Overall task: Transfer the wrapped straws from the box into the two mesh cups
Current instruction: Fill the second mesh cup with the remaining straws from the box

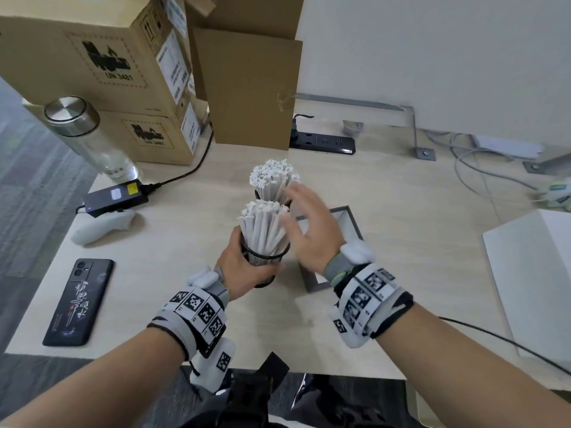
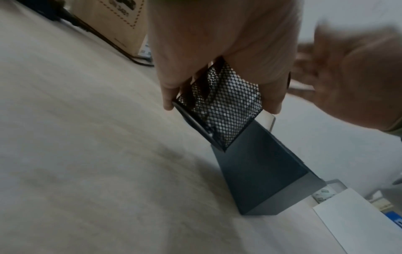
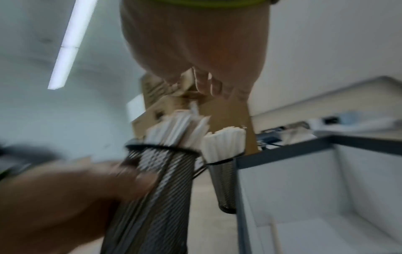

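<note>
Two mesh cups carry the wrapped straws: the near mesh cup (image 1: 265, 257) sits in your left hand (image 1: 244, 273), and the far mesh cup (image 3: 226, 182) stands on the surface (image 1: 173, 273) just behind it, its own bundle (image 1: 273, 177) rising above the rim. Your left grip is curled round the near cup's wall, thumb on one side and fingers on the other, with the white straws (image 1: 262, 227) fanned out of its top. Your right hand (image 1: 312, 230) hangs just beside those straws with its fingers spread and loose, holding nothing; from the head view you cannot tell whether the fingertips touch the bundle.

Only the left wrist view shows that the near cup is tilted, its base edge low at the corner of the grey box (image 2: 267, 173) that lies just to the cup's right. Only the right wrist view looks into that box, where the pale inside wall and floor in view are bare; much of this view is blurred. The far cup's mesh wall shows best there, touching or nearly touching the box's corner.

Farther left of the near cup, the head view alone shows a phone (image 1: 78, 301), a white controller (image 1: 102, 227), a power adapter (image 1: 116, 197), a steel-capped bottle (image 1: 89, 137) and stacked cardboard cartons (image 1: 102, 66).
</note>
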Demonstrator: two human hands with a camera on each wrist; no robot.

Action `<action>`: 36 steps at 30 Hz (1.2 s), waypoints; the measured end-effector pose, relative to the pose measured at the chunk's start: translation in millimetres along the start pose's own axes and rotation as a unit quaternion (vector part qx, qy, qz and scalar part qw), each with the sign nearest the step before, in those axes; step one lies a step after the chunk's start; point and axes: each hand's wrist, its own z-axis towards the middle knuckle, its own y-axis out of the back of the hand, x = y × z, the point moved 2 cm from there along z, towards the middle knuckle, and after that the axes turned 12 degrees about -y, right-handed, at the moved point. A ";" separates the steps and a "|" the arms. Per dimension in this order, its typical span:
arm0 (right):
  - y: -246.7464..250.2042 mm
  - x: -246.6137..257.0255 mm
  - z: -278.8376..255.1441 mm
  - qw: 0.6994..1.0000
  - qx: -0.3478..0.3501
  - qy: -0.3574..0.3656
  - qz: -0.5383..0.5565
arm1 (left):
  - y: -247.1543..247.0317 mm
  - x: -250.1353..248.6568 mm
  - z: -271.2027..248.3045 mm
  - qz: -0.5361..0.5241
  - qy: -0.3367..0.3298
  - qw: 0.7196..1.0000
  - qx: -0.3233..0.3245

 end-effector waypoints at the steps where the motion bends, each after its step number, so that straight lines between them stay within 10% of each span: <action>1: 9.0 -8.8 6.3 0.996 -0.040 -0.073 0.034 | 3.4 1.7 -2.0 0.006 0.003 1.000 -0.007; 6: 9.1 -55.7 12.0 0.912 0.105 -0.396 0.016 | 12.7 8.1 -5.4 0.018 0.017 0.999 -0.036; 15: -36.9 -71.7 -1.5 0.834 0.245 -0.494 -0.031 | 15.3 12.8 -12.1 0.026 0.023 0.998 -0.051; 21: -37.0 -69.7 5.0 0.839 0.242 -0.486 -0.043 | 10.7 9.1 -12.3 0.032 0.023 0.998 -0.049; 27: -33.2 -73.3 0.2 0.908 0.112 -0.388 -0.113 | 6.8 9.0 -7.7 0.031 0.027 0.999 -0.035; 36: 11.9 -45.9 10.4 0.958 0.021 -0.283 0.036 | 7.8 4.0 0.1 0.034 0.019 0.999 -0.026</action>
